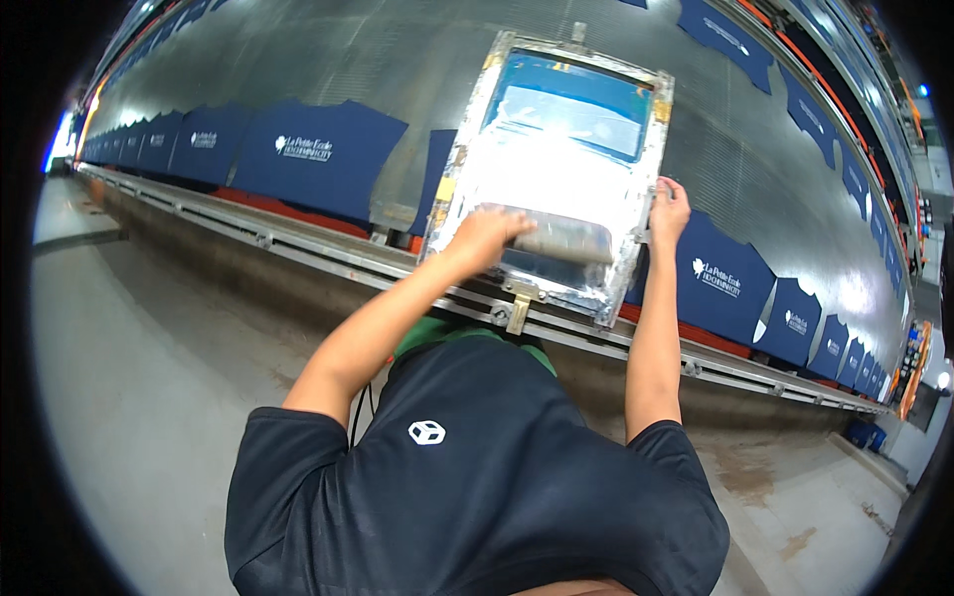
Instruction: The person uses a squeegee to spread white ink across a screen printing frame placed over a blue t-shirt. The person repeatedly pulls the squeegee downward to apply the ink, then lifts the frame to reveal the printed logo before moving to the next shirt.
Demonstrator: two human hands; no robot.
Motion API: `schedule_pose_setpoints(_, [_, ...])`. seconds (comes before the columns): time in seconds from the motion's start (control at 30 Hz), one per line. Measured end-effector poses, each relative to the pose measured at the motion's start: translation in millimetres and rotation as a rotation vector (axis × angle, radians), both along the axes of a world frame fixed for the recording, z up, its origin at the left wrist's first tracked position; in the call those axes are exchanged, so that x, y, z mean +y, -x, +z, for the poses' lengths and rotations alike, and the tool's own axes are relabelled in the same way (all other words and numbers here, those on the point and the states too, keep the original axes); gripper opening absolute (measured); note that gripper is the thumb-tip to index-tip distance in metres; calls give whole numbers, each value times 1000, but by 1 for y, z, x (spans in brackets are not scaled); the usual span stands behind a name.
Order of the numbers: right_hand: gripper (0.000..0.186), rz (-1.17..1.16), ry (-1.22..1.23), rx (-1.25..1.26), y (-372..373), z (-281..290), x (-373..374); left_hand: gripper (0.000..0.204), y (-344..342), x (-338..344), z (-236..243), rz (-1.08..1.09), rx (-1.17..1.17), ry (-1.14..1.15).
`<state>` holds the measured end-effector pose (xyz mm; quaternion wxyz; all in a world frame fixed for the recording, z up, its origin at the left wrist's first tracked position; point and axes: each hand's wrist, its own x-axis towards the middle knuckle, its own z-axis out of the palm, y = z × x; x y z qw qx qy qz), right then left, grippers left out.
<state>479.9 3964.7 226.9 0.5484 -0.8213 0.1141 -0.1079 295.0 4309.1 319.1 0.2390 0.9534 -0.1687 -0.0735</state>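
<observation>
A screen-printing frame [660,129] with a pale metal border lies over the long printing table, with white ink and a blue band at its far end. My left hand [485,240] is closed on the left end of a squeegee [571,241], a wide blade lying across the near part of the screen. The fingers are partly blurred, and the blade's lower edge is hidden. My right hand [670,211] grips the right border of the frame, its fingers bent at the edge. A metal bracket [519,310] juts from the frame's near end, over the table rail.
Dark blue fabric pieces with white prints [316,145] lie in a row on both sides of the frame; more blue pieces [730,42] line the far edge. A metal rail [328,268] runs along the table's near side. Concrete floor [149,397] lies below.
</observation>
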Motion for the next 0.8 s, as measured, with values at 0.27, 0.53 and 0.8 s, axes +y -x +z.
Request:
schedule_pose_setpoints(0.27, [19, 72, -156, -14, 11, 59, 142, 63, 79, 128, 48, 64, 31, 17])
schedule_pose_setpoints(0.53, [25, 81, -226, -4, 62, 34, 449, 50, 68, 439, 83, 128, 92, -233])
schedule_pose_setpoints(0.8, [24, 90, -106, 40, 83, 38, 577, 65, 119, 570, 75, 109, 81, -379])
